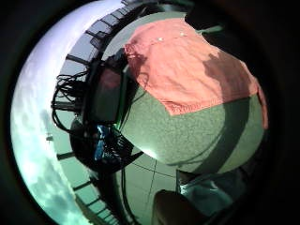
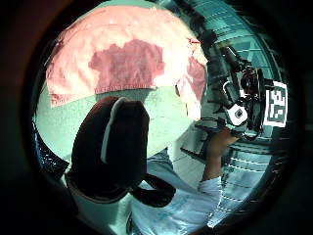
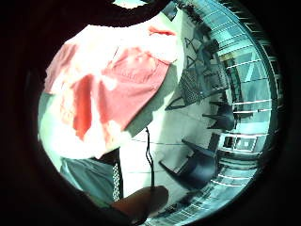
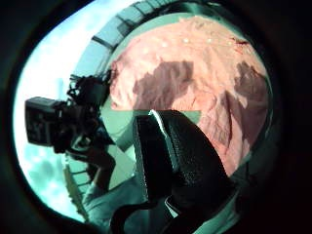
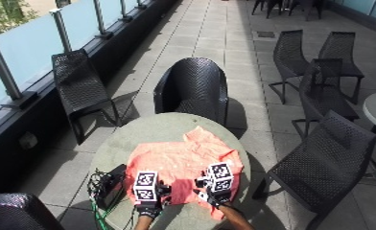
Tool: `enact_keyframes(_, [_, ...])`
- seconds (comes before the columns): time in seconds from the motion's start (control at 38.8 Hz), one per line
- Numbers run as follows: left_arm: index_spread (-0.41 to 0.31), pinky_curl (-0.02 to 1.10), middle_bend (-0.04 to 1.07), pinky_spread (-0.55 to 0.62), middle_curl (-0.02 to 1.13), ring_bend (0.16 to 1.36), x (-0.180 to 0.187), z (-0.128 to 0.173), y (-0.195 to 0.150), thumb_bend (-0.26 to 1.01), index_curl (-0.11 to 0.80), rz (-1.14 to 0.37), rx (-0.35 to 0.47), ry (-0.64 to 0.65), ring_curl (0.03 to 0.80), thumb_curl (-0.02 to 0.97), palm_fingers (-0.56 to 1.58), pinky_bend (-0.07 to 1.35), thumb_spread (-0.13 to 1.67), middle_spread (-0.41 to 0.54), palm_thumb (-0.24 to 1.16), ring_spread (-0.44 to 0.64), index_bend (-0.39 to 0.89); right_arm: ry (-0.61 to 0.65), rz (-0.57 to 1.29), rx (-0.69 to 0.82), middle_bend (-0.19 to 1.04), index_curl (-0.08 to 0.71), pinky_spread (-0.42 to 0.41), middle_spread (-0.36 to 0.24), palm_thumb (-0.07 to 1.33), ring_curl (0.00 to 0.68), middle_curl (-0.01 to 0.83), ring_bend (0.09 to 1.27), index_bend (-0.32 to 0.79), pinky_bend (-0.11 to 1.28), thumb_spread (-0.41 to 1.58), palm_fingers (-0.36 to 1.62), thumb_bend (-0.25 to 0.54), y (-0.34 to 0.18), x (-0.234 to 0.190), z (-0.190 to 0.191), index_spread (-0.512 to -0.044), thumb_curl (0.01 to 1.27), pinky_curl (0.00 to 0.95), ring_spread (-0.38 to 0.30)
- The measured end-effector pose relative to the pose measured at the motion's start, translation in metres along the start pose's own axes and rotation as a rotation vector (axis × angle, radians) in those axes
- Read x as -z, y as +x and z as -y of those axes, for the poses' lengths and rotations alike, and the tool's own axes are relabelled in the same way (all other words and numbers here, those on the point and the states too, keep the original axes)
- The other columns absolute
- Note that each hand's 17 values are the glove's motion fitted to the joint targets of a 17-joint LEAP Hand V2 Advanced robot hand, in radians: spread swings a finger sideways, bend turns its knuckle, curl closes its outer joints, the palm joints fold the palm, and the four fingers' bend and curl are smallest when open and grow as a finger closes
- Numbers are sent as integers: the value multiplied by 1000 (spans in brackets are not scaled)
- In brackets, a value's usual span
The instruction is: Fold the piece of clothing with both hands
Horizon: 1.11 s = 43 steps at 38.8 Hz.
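At the far left of the outside view, a black box with cables (image 5: pixel 109 184) sits on the bench (image 5: pixel 151 125), just beside the left edge of the clothing. It lies apart from the cloth, so it should not get in the way of a fold.

The left hand (image 5: pixel 148 199) is at the near edge of the bench, at the near-left part of the salmon-pink piece of clothing (image 5: pixel 178 165). Whether it touches the hem or is above it, I cannot tell. In its thumb side palm view a dark gloved thumb (image 2: pixel 117 147) stands free, with bare bench and the cloth's hem beyond it, so it seems no cloth is between thumb and fingers. The fingers themselves are hidden, so I cannot say if this grip is wide or narrow.

The clothing is spread flat in the middle of the round bench, one corner pointing to the far side and its right part reaching to the bench edge. It looks laid out for a first fold, which is not yet made.

The right hand (image 5: pixel 217 194) is over the near-right part of the cloth. Its thumb (image 4: pixel 180 156) also shows free above the fabric; its grip I cannot tell either. Both hands are side by side at the near hem, probably to take it together.
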<state>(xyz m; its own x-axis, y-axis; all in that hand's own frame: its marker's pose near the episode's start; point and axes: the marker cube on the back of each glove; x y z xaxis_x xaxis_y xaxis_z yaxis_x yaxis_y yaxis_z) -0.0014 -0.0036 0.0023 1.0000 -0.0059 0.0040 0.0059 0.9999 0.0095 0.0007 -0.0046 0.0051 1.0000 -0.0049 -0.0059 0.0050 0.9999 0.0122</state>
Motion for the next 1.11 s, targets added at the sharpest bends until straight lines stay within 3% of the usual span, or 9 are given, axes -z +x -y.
enact_keyframes(0.13, [-47, 147, 238, 258, 129, 556, 1, 0, 1, 93, 35, -4, -2, -9, 172, 53, 351, 389, 725, 50, 158, 168, 71, 6, -9, -4, 255, 111, 185, -25, 237, 87, 115, 253, 168, 356, 710, 315, 137, -7, 7, -2, -256, 57, 135, 90])
enact_keyframes(0.31, [-56, 211, 248, 332, 197, 606, 5, -2, 1, 77, 70, 2, -9, -21, 222, 95, 290, 425, 1000, 71, 164, 226, 95, 27, -12, 15, 251, 169, 236, -27, 261, 126, 173, 253, 161, 366, 984, 283, 124, -20, 18, -2, -322, 93, 190, 121])
enact_keyframes(0.59, [-59, 263, 263, 374, 261, 641, 14, -11, -6, 38, 112, 12, 16, 15, 252, 146, 247, 442, 1171, 83, 167, 259, 108, 39, -16, 27, 238, 216, 263, -24, 274, 163, 234, 255, 150, 370, 1158, 252, 80, -19, 21, -12, -350, 134, 240, 139])
enact_keyframes(0.8, [-60, 287, 264, 384, 292, 655, -2, -21, -10, 10, 140, 75, 63, 25, 265, 177, 232, 445, 1205, 85, 176, 266, 114, 50, 9, 27, 227, 227, 270, -19, 285, 190, 265, 274, 128, 389, 1198, 217, 46, -10, 17, -35, -347, 162, 270, 146])
enact_keyframes(1.11, [-60, 318, 264, 386, 325, 668, -1, -17, 5, -13, 165, 79, 25, 37, 278, 213, 217, 452, 1219, 86, 191, 269, 111, 62, -14, 23, 227, 232, 273, -5, 296, 215, 301, 286, 131, 415, 1217, 180, -6, -5, 17, -34, -345, 189, 302, 161])
